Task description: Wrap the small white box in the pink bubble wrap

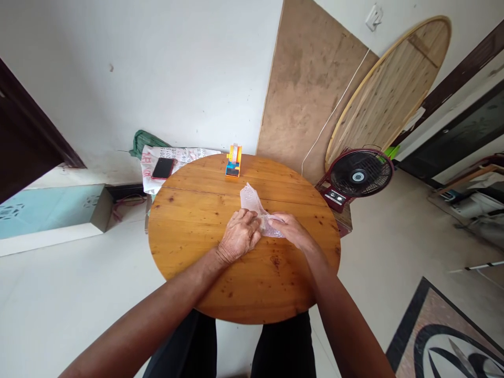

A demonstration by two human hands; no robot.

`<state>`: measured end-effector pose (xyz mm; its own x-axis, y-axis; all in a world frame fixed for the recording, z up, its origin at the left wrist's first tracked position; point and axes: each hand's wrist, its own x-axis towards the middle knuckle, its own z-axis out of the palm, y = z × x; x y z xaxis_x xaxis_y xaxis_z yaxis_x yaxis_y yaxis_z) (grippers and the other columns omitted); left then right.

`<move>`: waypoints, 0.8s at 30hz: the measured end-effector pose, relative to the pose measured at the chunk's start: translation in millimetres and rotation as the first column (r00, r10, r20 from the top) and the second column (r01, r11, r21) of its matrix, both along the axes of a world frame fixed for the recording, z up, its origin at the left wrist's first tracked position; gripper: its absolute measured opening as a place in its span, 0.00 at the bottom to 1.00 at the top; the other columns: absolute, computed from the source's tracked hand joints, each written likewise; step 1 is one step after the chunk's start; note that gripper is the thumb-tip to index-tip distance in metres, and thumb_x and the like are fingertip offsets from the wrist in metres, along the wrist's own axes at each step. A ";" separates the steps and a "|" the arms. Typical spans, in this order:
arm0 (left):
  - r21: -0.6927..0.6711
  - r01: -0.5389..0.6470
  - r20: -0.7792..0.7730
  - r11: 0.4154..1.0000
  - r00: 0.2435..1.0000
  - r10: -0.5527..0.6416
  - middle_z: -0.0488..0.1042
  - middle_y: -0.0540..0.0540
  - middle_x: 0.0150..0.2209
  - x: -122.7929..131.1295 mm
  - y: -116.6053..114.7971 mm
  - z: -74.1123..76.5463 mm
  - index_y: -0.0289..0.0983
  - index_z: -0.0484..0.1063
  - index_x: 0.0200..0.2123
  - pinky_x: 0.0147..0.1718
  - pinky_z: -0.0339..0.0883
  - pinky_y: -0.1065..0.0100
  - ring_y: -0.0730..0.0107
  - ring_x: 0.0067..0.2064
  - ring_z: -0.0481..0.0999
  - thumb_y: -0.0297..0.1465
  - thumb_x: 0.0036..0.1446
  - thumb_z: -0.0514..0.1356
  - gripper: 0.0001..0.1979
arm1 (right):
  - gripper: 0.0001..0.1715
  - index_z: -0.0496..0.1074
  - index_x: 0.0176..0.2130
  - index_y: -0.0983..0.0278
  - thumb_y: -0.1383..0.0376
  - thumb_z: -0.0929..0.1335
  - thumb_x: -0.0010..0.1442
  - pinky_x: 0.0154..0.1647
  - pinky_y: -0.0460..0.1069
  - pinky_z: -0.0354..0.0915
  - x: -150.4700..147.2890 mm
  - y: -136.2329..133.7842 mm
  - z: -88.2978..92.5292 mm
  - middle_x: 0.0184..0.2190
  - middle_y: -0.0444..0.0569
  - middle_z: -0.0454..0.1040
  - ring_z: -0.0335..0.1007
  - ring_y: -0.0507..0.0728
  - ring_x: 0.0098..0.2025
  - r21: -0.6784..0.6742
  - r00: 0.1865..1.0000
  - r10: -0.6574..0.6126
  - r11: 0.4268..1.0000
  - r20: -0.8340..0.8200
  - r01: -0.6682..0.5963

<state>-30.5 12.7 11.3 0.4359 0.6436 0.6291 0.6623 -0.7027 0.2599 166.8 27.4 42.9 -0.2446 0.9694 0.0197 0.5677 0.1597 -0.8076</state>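
Note:
A crumpled, see-through piece of bubble wrap (pixel 250 198) with a faint pink tint lies on the round wooden table (pixel 189 236). My left hand (pixel 241 233) is closed on its left side, fingers curled and resting low against the tabletop. On the other side, my right hand (pixel 289 228) pinches the wrap between thumb and fingers. One end of the wrap sticks out beyond my left knuckles, and another part spreads below my right fingers. Whether anything is wrapped inside I cannot tell. Behind the wrap stands an orange and blue tape dispenser (pixel 233 161) with a roll of tape.
Left of the table, a dark phone (pixel 163 168) rests on a printed white sack (pixel 183 155). A dark red fan (pixel 360 173) stands close to the right edge. A large round wooden board (pixel 394 84) leans on the wall behind it, near a hanging white cord (pixel 334 109).

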 end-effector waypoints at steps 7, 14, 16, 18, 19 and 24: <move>0.007 0.003 -0.008 1.000 1.000 -0.003 0.73 0.38 0.46 0.3 1.9 0.8 0.35 0.75 0.42 0.44 0.62 0.56 0.55 0.47 0.65 0.30 0.59 0.53 0.13 | 0.17 0.74 0.30 0.65 0.56 0.64 0.58 0.31 0.47 0.60 -3.2 4.3 -2.0 0.26 0.44 0.71 0.65 0.53 0.30 -0.040 0.997 0.005 0.999 0.077 -0.002; 0.012 -0.012 -0.018 1.000 1.000 0.012 0.71 0.38 0.48 1.0 0.5 0.5 0.34 0.76 0.41 0.44 0.62 0.57 0.55 0.47 0.65 0.29 0.59 0.54 0.12 | 0.16 0.68 0.24 0.64 0.53 0.69 0.50 0.25 0.45 0.54 -4.7 10.1 -23.6 0.20 0.40 0.64 0.58 0.50 0.24 0.062 0.955 -0.271 0.962 0.121 0.265; 0.013 -0.019 -0.025 1.000 1.000 0.019 0.71 0.37 0.49 1.3 0.1 0.9 0.34 0.76 0.41 0.43 0.62 0.57 0.55 0.47 0.65 0.29 0.58 0.54 0.12 | 0.14 0.66 0.24 0.63 0.55 0.69 0.49 0.25 0.45 0.53 -10.6 9.0 -24.8 0.21 0.39 0.65 0.59 0.50 0.25 0.117 0.929 -0.335 0.940 0.155 0.320; 0.009 -0.017 -0.037 1.000 0.999 0.017 0.71 0.38 0.48 1.6 0.2 1.7 0.35 0.75 0.41 0.43 0.61 0.57 0.55 0.47 0.65 0.29 0.58 0.55 0.12 | 0.11 0.66 0.26 0.62 0.57 0.68 0.50 0.26 0.45 0.54 -17.9 7.6 -23.2 0.22 0.40 0.67 0.60 0.51 0.25 0.144 0.910 -0.372 0.926 0.184 0.350; 0.006 -0.014 -0.044 1.000 0.999 0.014 0.72 0.39 0.47 1.6 0.3 2.0 0.35 0.75 0.42 0.42 0.61 0.57 0.55 0.47 0.65 0.29 0.58 0.55 0.12 | 0.09 0.66 0.27 0.61 0.59 0.68 0.50 0.27 0.45 0.54 -21.3 7.0 -22.1 0.22 0.40 0.68 0.60 0.51 0.25 0.155 0.903 -0.381 0.922 0.198 0.355; 0.015 -0.019 -0.060 1.000 0.998 0.020 0.73 0.41 0.45 1.4 0.8 3.2 0.36 0.75 0.41 0.41 0.60 0.58 0.56 0.45 0.65 0.29 0.58 0.54 0.11 | 0.04 0.66 0.28 0.60 0.62 0.65 0.50 0.27 0.45 0.55 -29.6 7.9 -21.5 0.23 0.41 0.68 0.61 0.52 0.27 0.187 0.909 -0.375 0.921 0.182 0.342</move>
<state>-29.1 13.5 14.5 0.4607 0.6436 0.6112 0.6900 -0.6928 0.2095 137.1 35.3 21.4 0.1046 0.9822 0.1560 0.7629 0.0214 -0.6462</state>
